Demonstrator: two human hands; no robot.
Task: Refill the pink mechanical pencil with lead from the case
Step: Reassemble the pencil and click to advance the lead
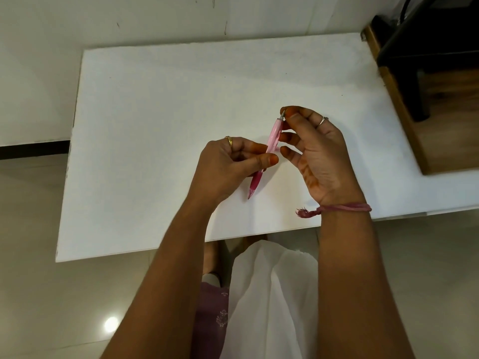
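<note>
The pink mechanical pencil (pixel 274 136) is held tilted above the white table (pixel 155 125), tip pointing down toward me, top end pointing away. My left hand (pixel 228 167) grips its barrel around the middle between thumb and fingers. My right hand (pixel 316 154) pinches the small grey top end of the pencil (pixel 282 114) with thumb and forefinger; its other fingers are spread beside the barrel. No lead case shows anywhere in the view.
A dark chair or stool (pixel 425 47) stands on a wooden platform (pixel 404 112) at the far right, past the table's edge. My lap with white cloth (pixel 272 294) lies below the table's near edge. Pale tiled floor surrounds the table.
</note>
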